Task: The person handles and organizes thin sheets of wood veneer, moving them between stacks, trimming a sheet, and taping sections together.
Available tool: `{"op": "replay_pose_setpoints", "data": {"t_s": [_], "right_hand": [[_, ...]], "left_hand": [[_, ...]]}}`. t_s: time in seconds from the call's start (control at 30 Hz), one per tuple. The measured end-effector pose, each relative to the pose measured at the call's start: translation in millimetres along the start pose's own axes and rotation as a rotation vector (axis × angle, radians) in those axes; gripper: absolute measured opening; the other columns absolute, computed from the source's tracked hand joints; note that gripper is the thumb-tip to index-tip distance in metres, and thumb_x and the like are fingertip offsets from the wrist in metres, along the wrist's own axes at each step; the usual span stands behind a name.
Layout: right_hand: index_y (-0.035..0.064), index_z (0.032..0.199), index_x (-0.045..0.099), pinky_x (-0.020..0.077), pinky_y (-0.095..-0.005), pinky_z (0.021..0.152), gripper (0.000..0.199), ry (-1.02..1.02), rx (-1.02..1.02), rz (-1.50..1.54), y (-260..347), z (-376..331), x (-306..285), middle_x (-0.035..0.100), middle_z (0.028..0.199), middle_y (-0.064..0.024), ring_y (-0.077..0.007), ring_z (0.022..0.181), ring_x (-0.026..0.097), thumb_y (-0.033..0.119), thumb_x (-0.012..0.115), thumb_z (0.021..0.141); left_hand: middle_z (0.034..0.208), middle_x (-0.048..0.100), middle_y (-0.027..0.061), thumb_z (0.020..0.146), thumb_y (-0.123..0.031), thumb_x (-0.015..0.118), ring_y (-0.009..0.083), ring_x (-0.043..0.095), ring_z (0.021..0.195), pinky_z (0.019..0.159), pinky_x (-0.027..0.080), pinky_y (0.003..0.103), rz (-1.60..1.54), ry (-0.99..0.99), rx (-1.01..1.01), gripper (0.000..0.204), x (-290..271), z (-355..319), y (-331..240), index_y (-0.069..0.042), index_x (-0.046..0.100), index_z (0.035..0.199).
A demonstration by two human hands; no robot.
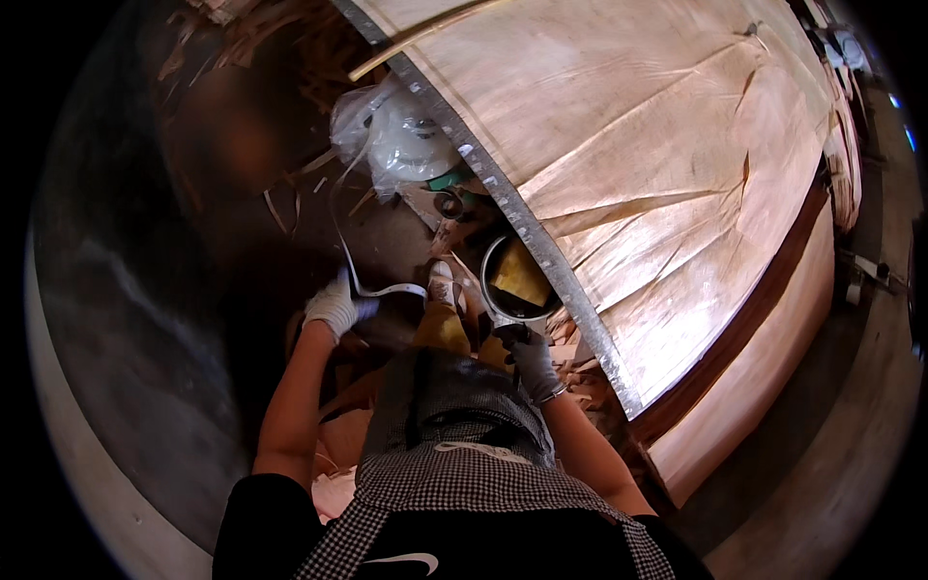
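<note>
Wood sheet: pale, creased, fills the upper right (619, 145); dark metal edge (527, 232) along its left side.
Clear bag: upper centre-left (411, 140).
Round container: centre, rim showing (484, 274), yellow piece (520, 277) inside.
White strip: curls centre-left (394, 289), at your left fingertips.
Your left hand: gloved, left of centre (335, 306); fingers blurred, can't tell if pinching.
Your right hand: gloved, below container (534, 362); fingers curled around 1 dark handle (510, 333).
</note>
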State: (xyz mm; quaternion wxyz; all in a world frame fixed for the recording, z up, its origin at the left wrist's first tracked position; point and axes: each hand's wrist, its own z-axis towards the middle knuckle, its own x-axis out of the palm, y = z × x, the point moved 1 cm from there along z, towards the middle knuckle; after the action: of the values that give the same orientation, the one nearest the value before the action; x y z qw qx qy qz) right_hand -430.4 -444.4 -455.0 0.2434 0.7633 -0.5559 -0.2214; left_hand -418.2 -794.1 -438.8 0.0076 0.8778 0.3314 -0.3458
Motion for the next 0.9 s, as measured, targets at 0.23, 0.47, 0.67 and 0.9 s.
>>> {"op": "replay_pose_setpoints", "data": {"t_s": [0.23,0.47,0.67,0.9], "right_hand": [[-0.0014,0.099,0.064,0.048,-0.0243,0.051,0.019,0.163,0.021,0.256,50.9,8.8,29.3,0.066,0.079,-0.007,-0.0119,0.059,0.062,0.009,0.066,0.083],[0.0063,0.109,0.06,0.045,-0.0367,0.084,0.031,-0.438,-0.351,-0.621,-61.5,120.8,-37.8,0.062,0.105,-0.0158,-0.0281,0.097,0.058,0.029,0.05,0.09],[0.0068,0.126,0.049,0.0368,-0.0424,0.099,0.044,-0.327,0.0,-0.934,-114.4,55.4,-94.9,0.05,0.129,-0.0175,-0.0331,0.118,0.047,0.03,0.045,0.09],[0.0034,0.079,0.062,0.0444,-0.0366,0.05,0.012,-1.168,0.573,-0.645,-289.6,-320.0,-337.9,0.058,0.065,-0.0061,-0.0262,0.055,0.054,0.015,0.06,0.08]], "left_hand": [[0.098,0.063,0.0163,0.08,-0.027,0.066,0.0293,0.062,0.093,0.089,0.045,0.041,-0.381,0.243,0.788,0.041,66.2,-14.5,-110.9,-0.003,0.06,0.113],[0.136,0.043,0.0096,0.076,-0.032,0.063,0.0314,0.033,0.131,0.11,0.012,0.056,0.729,-0.635,0.791,0.055,110.3,32.9,-182.0,-0.015,0.052,0.127],[0.141,0.037,0.0033,0.083,-0.03,0.048,0.0269,0.02,0.137,0.114,0.004,0.053,1.155,-0.451,0.92,0.052,197.2,64.5,-202.3,-0.016,0.045,0.133],[0.143,0.035,0.0028,0.091,-0.013,0.032,0.0274,0.022,0.137,0.114,0.006,0.053,0.963,-0.361,0.904,0.043,178.8,49.3,-193.0,-0.017,0.046,0.132]]}}
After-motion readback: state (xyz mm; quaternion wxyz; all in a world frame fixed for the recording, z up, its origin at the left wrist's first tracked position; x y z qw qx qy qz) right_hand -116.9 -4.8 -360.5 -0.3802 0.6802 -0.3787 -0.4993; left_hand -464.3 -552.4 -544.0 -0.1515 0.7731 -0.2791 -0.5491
